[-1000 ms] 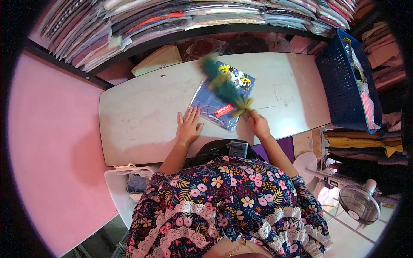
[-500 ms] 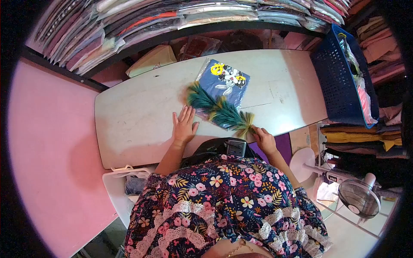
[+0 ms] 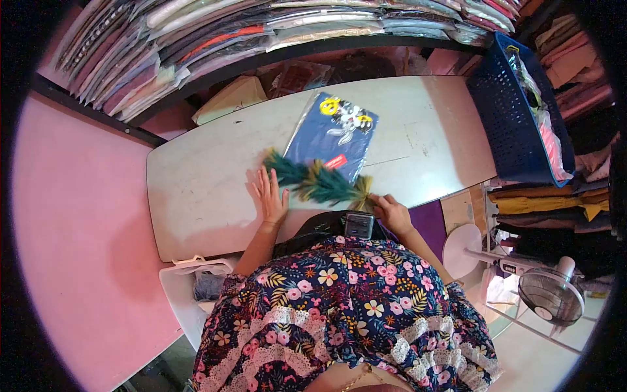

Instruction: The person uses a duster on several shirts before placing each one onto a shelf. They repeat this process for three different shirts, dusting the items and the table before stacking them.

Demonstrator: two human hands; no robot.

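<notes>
My right hand (image 3: pixel 390 212) grips the handle end of a green and yellow feather duster (image 3: pixel 313 180) at the table's near edge. The duster lies low across the near end of a blue garment in a clear plastic bag (image 3: pixel 333 134) with a cartoon print and a red label. My left hand (image 3: pixel 269 195) rests flat on the white table (image 3: pixel 196 189), fingers spread, just left of the duster's tip. The bagged garment lies in the middle of the table.
A blue plastic basket (image 3: pixel 509 111) with bagged clothes stands at the table's right end. Shelves of folded bagged garments (image 3: pixel 215 32) run along the back. A white bin (image 3: pixel 189 287) sits lower left, a fan (image 3: pixel 550 294) lower right. A pink wall (image 3: pixel 72 215) is on the left.
The duster swept from over the bag's far part down toward me and to the left, ending low over the bag's near end. My left hand shifted slightly left on the table.
</notes>
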